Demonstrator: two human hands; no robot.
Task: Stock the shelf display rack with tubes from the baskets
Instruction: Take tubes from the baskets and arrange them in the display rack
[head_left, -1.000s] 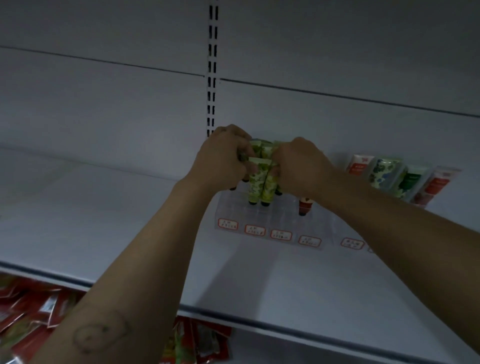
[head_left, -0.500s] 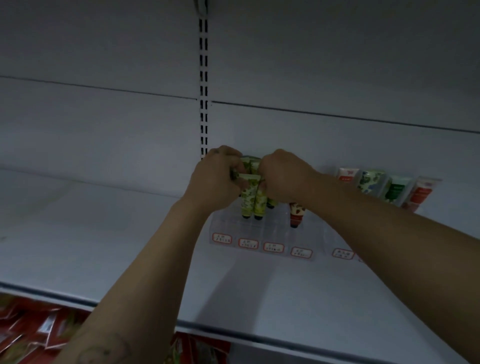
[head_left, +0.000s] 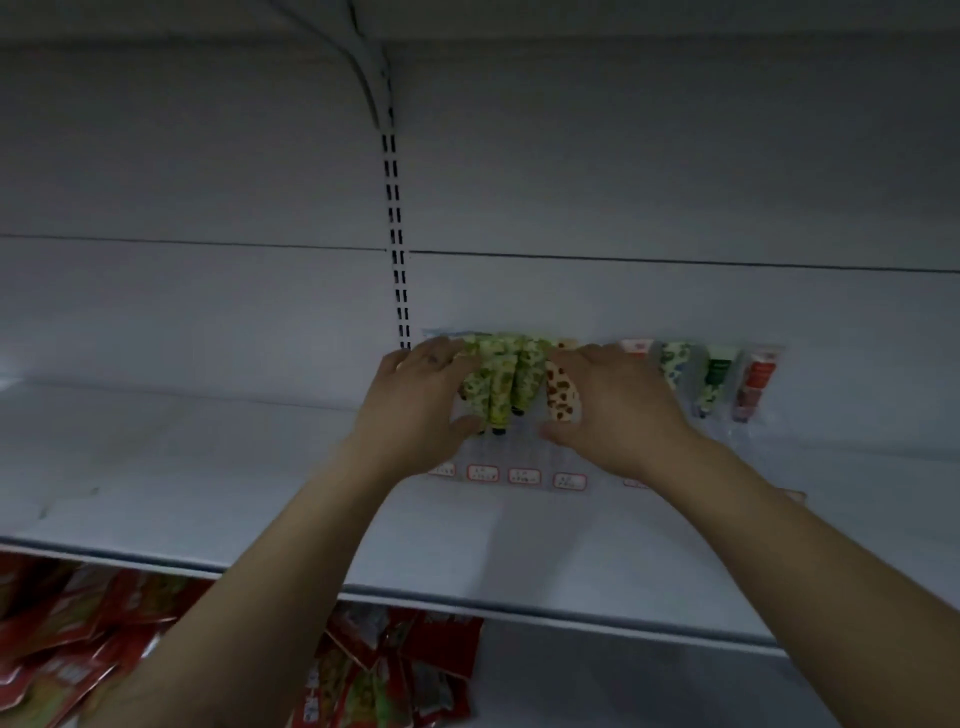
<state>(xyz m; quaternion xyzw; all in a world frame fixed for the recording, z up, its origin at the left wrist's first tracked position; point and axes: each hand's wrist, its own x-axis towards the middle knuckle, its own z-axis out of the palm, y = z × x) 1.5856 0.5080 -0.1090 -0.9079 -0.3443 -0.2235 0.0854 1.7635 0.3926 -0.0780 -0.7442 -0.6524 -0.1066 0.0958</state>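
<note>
A clear plastic display rack (head_left: 524, 457) with red-edged price labels stands at the back of a white shelf. Several green-patterned tubes (head_left: 498, 384) stand cap-down in its left slots, and a tube with red-brown spots (head_left: 562, 392) stands beside them. My left hand (head_left: 421, 410) lies with straight fingers against the left side of the green tubes. My right hand (head_left: 618, 410) lies spread just right of the spotted tube, fingers straight, covering part of the rack. Neither hand grips a tube.
More tubes stand in the rack's right slots: a green-leaf one (head_left: 675, 364), a dark green one (head_left: 714, 382) and a red one (head_left: 753, 387). The white shelf (head_left: 208, 467) stretches wide to the left. Red snack packets (head_left: 395, 670) fill the shelf below. A bracket (head_left: 374, 78) holds the shelf above.
Both hands have let go of the bunched green tubes and opened flat on either side. The tubes now stand in the rack. The camera view has tilted upward.
</note>
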